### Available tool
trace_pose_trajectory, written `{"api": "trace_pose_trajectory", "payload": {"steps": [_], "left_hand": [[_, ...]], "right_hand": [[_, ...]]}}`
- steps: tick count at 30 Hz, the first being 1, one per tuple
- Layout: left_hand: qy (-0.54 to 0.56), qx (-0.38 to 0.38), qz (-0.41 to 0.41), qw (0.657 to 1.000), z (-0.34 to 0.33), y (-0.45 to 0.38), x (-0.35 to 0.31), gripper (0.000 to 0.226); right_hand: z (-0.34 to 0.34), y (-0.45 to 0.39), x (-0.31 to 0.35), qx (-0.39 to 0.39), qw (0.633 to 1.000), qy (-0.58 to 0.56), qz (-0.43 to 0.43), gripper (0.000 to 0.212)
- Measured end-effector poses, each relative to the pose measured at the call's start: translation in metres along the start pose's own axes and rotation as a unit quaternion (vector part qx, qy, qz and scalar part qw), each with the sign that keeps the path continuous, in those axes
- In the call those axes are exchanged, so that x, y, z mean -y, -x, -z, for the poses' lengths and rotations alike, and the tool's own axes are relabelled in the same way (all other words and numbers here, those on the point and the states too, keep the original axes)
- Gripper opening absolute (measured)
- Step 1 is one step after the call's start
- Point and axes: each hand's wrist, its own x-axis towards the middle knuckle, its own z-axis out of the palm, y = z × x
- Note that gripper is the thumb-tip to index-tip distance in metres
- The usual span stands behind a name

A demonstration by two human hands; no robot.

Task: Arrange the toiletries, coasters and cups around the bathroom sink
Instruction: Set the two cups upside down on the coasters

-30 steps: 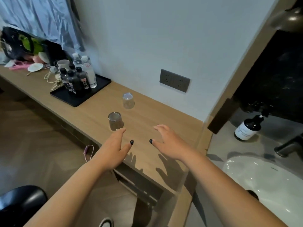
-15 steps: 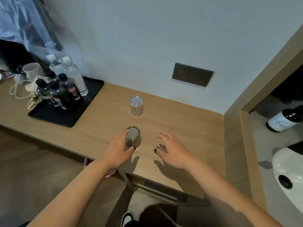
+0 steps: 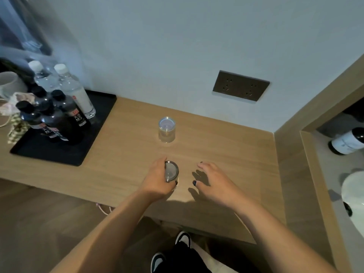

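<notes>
Two glass cups stand on the wooden worktop [image 3: 122, 154], and the nearer cup [image 3: 171, 172] is the one in hand: the left hand [image 3: 157, 180] has its fingers and thumb curled round that cup's side close to the front edge. Whether the cup's base still rests on the wood or is just clear of it, I cannot tell. Just to the right, the right hand [image 3: 211, 181] hovers over the worktop with its fingers spread and relaxed, holding nothing. Judging by the task, the step in hand is to lift this cup and carry it to the sink [image 3: 353, 196], whose white basin shows at the right edge beyond a wooden partition. To do it well, the grip should probably stay low and even round the smooth wall, and the cup should come straight up before it travels, so that it does not skid on the wood. The free right hand looks well placed to go for the farther cup [image 3: 166, 129], which stands apart, toward the wall, below the socket plate [image 3: 240, 85]. Farther left, a black tray [image 3: 94, 138] carries dark and clear bottles [image 3: 59, 107]. At the far right a dark bottle with a white label [image 3: 347, 141] stands on the ledge behind the sink.
</notes>
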Motion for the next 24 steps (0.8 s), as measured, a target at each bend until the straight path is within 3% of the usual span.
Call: {"api": "trace_pose_trajectory", "payload": {"steps": [11,16,20,24], "left_hand": [[0.024,-0.042,0.003,0.999,-0.014,-0.026,0.013,0.09],[0.151,-0.076,0.018,0.986,-0.001,-0.028,-0.008,0.064],[0.251,-0.096,0.02,0.963,0.02,-0.026,-0.042,0.068],[0.299,-0.09,0.001,0.95,0.045,-0.025,-0.074,0.057]], "right_hand": [[0.023,-0.037,-0.009,0.033,0.999,-0.034,0.005,0.059],[0.041,-0.039,-0.008,0.034,0.998,-0.058,0.021,0.062],[0.058,-0.039,0.001,-0.002,0.996,-0.075,0.055,0.074],[0.07,-0.044,0.016,-0.047,0.99,-0.077,0.107,0.085]]}}
